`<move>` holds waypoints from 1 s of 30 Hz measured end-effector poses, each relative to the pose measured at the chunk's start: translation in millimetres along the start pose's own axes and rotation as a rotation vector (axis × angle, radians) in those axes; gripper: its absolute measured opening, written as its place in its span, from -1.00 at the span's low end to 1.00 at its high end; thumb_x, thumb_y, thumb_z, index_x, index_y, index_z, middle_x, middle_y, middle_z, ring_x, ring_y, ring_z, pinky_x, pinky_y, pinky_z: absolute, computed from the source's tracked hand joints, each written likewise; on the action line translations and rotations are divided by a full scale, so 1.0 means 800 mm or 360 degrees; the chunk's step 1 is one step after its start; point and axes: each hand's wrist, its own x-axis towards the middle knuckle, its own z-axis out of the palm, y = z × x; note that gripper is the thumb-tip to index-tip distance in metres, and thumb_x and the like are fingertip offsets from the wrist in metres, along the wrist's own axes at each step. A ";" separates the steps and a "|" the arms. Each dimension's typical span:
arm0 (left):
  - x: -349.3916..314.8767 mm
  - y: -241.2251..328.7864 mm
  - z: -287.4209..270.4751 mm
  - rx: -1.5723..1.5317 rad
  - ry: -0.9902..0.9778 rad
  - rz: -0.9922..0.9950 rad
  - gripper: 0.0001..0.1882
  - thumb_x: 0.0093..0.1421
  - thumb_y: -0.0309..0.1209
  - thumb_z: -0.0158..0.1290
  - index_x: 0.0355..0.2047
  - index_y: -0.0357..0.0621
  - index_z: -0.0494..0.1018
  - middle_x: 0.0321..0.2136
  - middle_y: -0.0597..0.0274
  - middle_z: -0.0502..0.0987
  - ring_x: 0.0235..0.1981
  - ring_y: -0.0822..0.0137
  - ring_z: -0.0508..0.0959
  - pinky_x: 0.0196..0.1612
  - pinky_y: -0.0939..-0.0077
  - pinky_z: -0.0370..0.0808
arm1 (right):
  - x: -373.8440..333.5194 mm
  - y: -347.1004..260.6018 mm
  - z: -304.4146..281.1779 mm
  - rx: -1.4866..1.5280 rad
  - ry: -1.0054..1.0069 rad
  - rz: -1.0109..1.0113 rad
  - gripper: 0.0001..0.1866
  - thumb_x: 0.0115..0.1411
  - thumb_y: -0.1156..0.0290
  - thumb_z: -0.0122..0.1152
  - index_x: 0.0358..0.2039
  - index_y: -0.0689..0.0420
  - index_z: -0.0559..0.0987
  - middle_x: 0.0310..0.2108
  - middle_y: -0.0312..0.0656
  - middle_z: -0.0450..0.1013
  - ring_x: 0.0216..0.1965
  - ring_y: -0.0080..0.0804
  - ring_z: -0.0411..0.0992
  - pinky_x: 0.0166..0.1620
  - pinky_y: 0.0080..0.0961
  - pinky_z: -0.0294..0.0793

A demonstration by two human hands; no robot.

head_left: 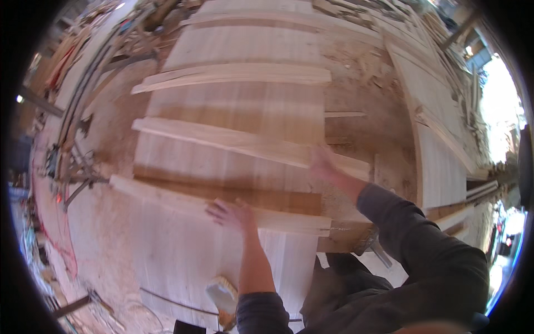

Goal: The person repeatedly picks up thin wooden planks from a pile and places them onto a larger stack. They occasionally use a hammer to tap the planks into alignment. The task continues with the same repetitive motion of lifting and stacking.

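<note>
A wide pale wooden panel (189, 245) lies in front of me with several long battens across it. My left hand (232, 215) rests on the nearest batten (167, 196), its fingers spread over the wood. Farther away and to the right, my right hand (324, 162) is on the second batten (222, 137), near that batten's right end. This batten lies slanted, its right end nearer me and jutting past the panel's edge. Motion blurs the right fingers, so their grip cannot be made out. Another batten (233, 73) lies farther up the panel.
A brush (223, 294) with pale bristles lies near my left forearm. At right stands another long wooden panel (442, 167) with a strip leaning on it. Wood scraps (367, 72) litter the ground beyond. Metal stands (83, 172) and a red cable (61, 253) are at left.
</note>
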 end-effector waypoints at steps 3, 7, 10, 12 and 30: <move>-0.015 0.027 -0.001 -0.0065 -0.0019 -0.0038 -0.24 0.26 -0.21 -0.07 0.37 -0.33 0.00 0.43 -0.15 -0.19 0.45 -0.12 -0.21 0.42 -0.02 -0.16 | 0.065 0.021 -0.026 0.0505 -0.0260 -0.0184 -0.33 -0.19 0.47 0.34 0.05 0.26 0.47 0.04 0.12 0.39 0.14 0.09 0.31 0.17 -0.10 0.32; -0.001 0.030 -0.004 -0.0020 -0.0020 -0.0063 -0.24 0.25 -0.23 -0.06 0.37 -0.31 -0.01 0.44 -0.14 -0.24 0.45 -0.11 -0.22 0.42 0.00 -0.15 | 0.186 0.034 -0.090 0.0499 -0.0337 0.0047 -0.29 -0.07 0.49 0.20 0.20 0.20 0.37 0.20 0.19 0.25 0.27 0.02 0.20 0.29 -0.17 0.20; -0.002 0.027 0.010 0.0031 0.0092 0.0028 -0.27 0.18 -0.28 0.03 0.32 -0.31 0.12 0.43 -0.16 -0.21 0.44 -0.15 -0.20 0.40 -0.04 -0.07 | 0.294 0.084 -0.097 0.0029 -0.0062 0.0013 -0.21 -0.03 0.46 0.18 0.27 0.31 0.22 0.27 0.26 0.16 0.33 0.14 0.08 0.38 -0.10 0.00; 0.004 0.032 0.010 0.0022 0.0071 0.0027 -0.29 0.15 -0.29 0.06 0.29 -0.29 0.18 0.42 -0.17 -0.20 0.44 -0.16 -0.20 0.39 -0.05 -0.03 | 0.344 0.146 -0.077 -0.0384 0.0441 -0.0175 -0.13 -0.04 0.37 0.24 0.28 0.38 0.16 0.28 0.24 0.16 0.35 0.14 0.05 0.39 -0.04 -0.07; 0.010 0.043 -0.022 -0.0122 0.0011 -0.0100 -0.42 0.08 -0.36 0.06 0.14 -0.27 0.35 0.39 -0.25 -0.12 0.42 -0.25 -0.18 0.35 -0.11 0.02 | 0.195 0.101 -0.130 0.0067 -0.0218 -0.0139 -0.12 -0.29 0.30 0.52 0.09 0.28 0.35 0.01 0.12 0.37 0.09 0.13 0.31 0.14 -0.12 0.32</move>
